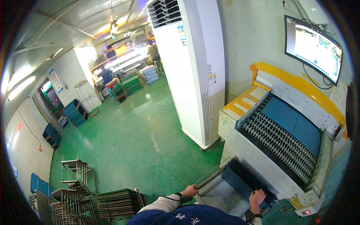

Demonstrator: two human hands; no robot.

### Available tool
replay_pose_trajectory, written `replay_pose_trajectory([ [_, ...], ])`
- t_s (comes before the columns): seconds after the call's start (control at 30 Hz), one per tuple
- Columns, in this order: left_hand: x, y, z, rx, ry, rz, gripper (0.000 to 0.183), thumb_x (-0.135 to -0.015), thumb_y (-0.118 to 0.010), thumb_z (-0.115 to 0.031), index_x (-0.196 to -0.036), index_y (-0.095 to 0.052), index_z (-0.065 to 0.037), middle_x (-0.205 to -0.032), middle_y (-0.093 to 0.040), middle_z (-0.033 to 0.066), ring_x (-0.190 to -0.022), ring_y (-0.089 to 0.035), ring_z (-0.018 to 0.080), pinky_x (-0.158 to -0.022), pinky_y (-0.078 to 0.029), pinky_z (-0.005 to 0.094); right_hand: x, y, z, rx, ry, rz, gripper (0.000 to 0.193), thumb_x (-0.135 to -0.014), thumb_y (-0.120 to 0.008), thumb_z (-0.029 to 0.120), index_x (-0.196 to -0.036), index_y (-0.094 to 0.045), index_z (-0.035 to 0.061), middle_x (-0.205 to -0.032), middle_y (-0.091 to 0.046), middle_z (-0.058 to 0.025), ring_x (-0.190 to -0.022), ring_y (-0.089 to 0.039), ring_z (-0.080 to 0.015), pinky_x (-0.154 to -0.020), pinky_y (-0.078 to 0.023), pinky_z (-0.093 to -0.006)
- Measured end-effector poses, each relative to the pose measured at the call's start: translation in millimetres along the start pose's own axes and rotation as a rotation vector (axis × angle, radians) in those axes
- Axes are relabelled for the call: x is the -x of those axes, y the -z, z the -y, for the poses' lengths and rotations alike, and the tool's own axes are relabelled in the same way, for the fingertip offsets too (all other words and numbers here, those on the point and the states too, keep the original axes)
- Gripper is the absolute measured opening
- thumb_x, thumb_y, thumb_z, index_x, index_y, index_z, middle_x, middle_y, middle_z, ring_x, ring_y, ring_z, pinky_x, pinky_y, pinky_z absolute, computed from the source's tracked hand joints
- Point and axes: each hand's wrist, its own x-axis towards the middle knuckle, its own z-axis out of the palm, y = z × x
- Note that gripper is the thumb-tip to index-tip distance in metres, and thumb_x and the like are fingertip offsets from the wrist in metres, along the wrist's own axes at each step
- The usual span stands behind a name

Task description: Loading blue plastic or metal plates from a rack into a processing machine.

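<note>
A slotted metal rack (219, 198) stands low in front of me, beside the roller machine. Several dark panels stand close together in its far right part, and a dark blue panel (237, 181) leans at their front. My left hand (190, 190) is closed around the rack's left edge, by the row of slots. My right hand (257, 197) is closed at the right edge of the dark blue panel; its fingertips are partly hidden. Above the rack, two blue panels (290, 120) lie at the far end of the machine's rows of rollers (279, 144).
The roller machine (262, 161) fills the right side, below a wall monitor (313, 48). A tall white air conditioner (187, 75) stands ahead. To the left are a rack of brown-edged panels (118, 202) and stacked metal racks (75, 187). Several people sit at a far bench.
</note>
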Motion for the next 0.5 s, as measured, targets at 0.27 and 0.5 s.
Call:
replay_pose_trajectory([
  [0.27,-0.6,0.0,-0.7,-0.003,0.000,0.015,0.040,-0.076,-0.070,-0.023,-0.107,-0.059,0.000,-0.075,-0.065,0.0088,-0.061,-0.062,0.0178,-0.057,-0.052,0.0325,-0.4,0.6,-0.1,0.007,-0.011,0.032,0.017,-0.067,-0.073,0.020,-0.077,-0.069,0.0060,-0.092,-0.059,-0.0101,-0.096,-0.055,-0.0282,-0.087,-0.041,-0.0441],
  [0.5,-3.9,-1.8,6.6,0.023,0.011,0.021,0.042,-0.075,-0.070,-0.023,-0.108,-0.059,0.000,-0.075,-0.064,0.0083,-0.060,-0.062,0.0177,-0.055,-0.051,0.0325,0.2,-1.9,-1.0,0.009,0.003,0.023,0.018,-0.068,-0.074,0.021,-0.078,-0.070,0.0066,-0.092,-0.059,-0.0089,-0.096,-0.055,-0.0272,-0.087,-0.041,-0.0433],
])
